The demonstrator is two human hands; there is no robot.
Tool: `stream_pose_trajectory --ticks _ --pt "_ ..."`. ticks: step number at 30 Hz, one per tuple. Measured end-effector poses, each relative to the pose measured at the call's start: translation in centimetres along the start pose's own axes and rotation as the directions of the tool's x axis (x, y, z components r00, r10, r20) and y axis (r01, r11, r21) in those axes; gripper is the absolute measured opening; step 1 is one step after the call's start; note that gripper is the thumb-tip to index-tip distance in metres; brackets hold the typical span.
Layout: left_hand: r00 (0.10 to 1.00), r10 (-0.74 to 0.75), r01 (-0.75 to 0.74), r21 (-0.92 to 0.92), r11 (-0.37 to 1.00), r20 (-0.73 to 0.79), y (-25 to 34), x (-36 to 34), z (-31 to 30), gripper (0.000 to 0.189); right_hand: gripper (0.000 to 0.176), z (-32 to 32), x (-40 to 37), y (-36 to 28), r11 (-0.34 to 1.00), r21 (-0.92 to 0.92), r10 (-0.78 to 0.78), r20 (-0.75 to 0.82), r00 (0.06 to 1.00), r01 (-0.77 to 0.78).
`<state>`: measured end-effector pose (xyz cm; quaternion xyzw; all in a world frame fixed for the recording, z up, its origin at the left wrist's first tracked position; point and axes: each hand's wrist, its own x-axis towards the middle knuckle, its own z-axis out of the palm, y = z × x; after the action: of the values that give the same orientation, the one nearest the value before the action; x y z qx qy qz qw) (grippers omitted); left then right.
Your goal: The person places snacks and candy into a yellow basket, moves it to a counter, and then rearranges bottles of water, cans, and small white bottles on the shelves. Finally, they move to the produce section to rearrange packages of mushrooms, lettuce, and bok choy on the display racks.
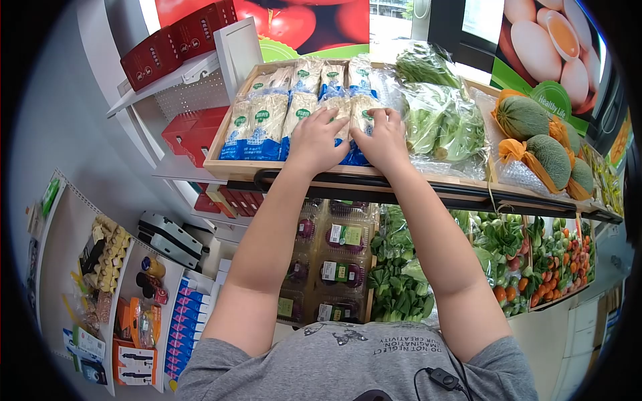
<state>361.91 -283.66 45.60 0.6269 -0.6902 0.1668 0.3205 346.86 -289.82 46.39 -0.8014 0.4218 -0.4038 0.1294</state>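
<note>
Wooden crate (pixel 231 168), the landmark, tilted toward the person, probably so its contents face outward. In its right part: bagged greens (pixel 445 127), laid flat, seemingly to spare the leaves. Beyond its right end: melons (pixel 525 117), orange netting around them likely as cushioning. In its left part: white-and-blue packets (pixel 267 119), in two rows, labels up, presumably for easy reading. Over the crate's front row: left hand (pixel 317 142), open, palm down, fingers spread on packets, and right hand (pixel 382 139), fingers bent over a packet, perhaps steadying it; whether it grips cannot be told.
</note>
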Motion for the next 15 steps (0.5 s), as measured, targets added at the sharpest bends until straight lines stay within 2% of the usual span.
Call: stream_pose_trajectory --ticks 2,3,5,8,10,12,13,15 --pt "0.99 -0.126 0.116 0.149 0.982 0.062 0.6 0.0 -0.5 0.05 0.058 0.1 -0.2 -0.1 1.0 -0.024 -0.018 0.028 0.999 0.018" --pt "0.99 -0.128 0.117 0.15 0.982 0.064 1.1 0.0 -0.8 0.05 0.055 0.1 -0.3 0.0 0.998 -0.034 -0.052 0.008 0.999 0.052" --pt "0.959 -0.278 0.257 0.242 0.936 0.055 2.2 0.1 -1.3 0.05 0.052 0.1 -0.3 0.1 0.995 -0.048 -0.088 -0.014 0.996 0.087" --pt "0.939 -0.337 0.304 0.281 0.91 0.075 2.7 0.2 -1.7 0.05 0.048 0.2 -0.3 0.1 0.988 -0.095 -0.127 -0.017 0.992 0.125" --pt "0.947 -0.313 0.283 0.27 0.92 0.074 2.0 0.4 -1.0 0.051 0.046 0.3 -0.3 0.0 0.982 -0.095 -0.158 0.045 0.986 0.161" --pt "0.953 -0.277 0.248 0.205 0.947 0.126 1.1 0.4 -0.7 0.054 0.044 0.6 -0.4 0.2 0.978 -0.119 -0.168 0.035 0.985 0.171" --pt "0.953 -0.274 0.246 0.202 0.948 0.125 0.8 0.4 -0.7 0.054 0.042 0.8 -0.4 0.1 0.972 -0.12 -0.208 -0.02 0.978 0.204" --pt "0.972 -0.232 0.232 0.002 0.973 -0.044 0.3 0.3 -0.6 0.055 0.041 0.8 -0.4 0.1 0.964 -0.123 -0.247 -0.082 0.965 0.237"
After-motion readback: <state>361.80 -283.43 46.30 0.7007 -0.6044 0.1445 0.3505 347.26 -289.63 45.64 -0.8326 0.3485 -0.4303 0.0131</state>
